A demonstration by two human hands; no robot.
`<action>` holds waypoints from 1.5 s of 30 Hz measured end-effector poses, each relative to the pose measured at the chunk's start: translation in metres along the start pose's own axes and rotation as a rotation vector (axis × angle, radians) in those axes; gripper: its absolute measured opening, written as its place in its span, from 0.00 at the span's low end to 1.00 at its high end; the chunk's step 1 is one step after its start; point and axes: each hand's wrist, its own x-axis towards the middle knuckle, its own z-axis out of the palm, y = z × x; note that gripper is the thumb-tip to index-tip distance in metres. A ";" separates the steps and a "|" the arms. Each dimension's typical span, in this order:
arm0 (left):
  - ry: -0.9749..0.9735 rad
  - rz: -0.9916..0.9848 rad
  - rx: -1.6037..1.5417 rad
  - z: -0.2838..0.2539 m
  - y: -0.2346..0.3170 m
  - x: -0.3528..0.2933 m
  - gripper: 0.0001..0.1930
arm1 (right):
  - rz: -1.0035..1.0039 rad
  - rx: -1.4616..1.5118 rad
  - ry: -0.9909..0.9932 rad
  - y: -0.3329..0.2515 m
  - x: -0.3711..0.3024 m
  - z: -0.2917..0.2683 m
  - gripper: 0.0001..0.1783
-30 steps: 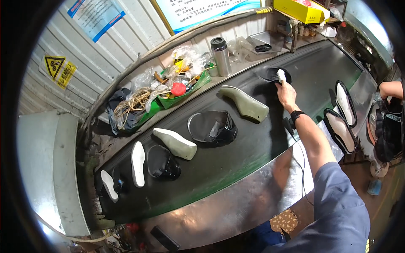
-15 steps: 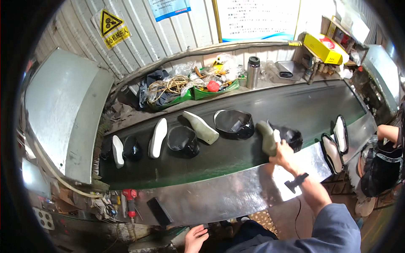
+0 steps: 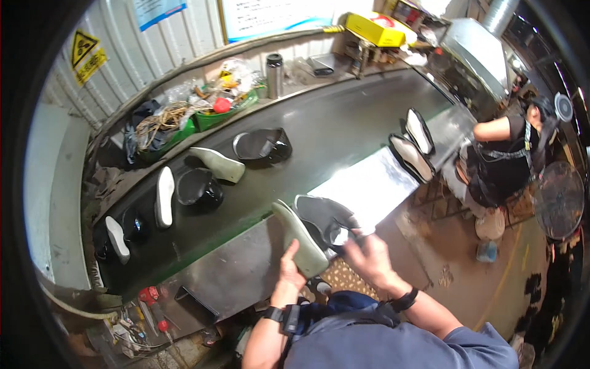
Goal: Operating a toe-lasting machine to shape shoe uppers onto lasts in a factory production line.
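The surface [image 3: 258,190] is a long dark conveyor belt with a steel apron on your side, running past a corrugated wall hung with posters and a yellow warning sign [image 3: 84,49].

You have lifted one pair off the near edge of the belt. Your left hand [image 3: 291,270] is closed under the pale green shoe sole [image 3: 299,238], fingers along its underside, and holds it tilted just clear of the steel apron. Your right hand [image 3: 367,258] is wrapped on the black shoe upper [image 3: 324,216], which sits just beside the sole and touching it; how tight that grip is cannot be told.

Judgement: the step in hand is bringing sole and upper together. The next move calls for lining the sole up under the upper, toe to toe, before any pressing.

Beyond your hands, further along the belt to your left, lie more black uppers and pale soles, well apart from your work. To the right of your right hand two white-edged soles [image 3: 413,147] stand on edge on the belt. Across the belt, a green tray [image 3: 212,117] of clutter and a steel flask [image 3: 274,75] sit on the ledge. A co-worker [image 3: 510,154] sits well to your right. Nothing stands between your hands.
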 end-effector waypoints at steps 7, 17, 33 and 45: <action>0.162 0.052 0.298 0.008 0.018 -0.034 0.26 | 0.917 1.296 -0.035 0.109 -0.021 0.029 0.36; 0.633 0.477 0.413 -0.011 -0.026 -0.017 0.32 | 0.771 1.690 -0.196 0.092 -0.030 0.028 0.28; 0.270 0.178 0.495 -0.022 0.114 -0.032 0.15 | -0.882 -0.227 -0.531 0.053 -0.061 0.049 0.20; 0.868 0.832 1.337 -0.057 0.097 0.005 0.19 | -0.450 0.279 -0.506 0.057 -0.024 0.082 0.54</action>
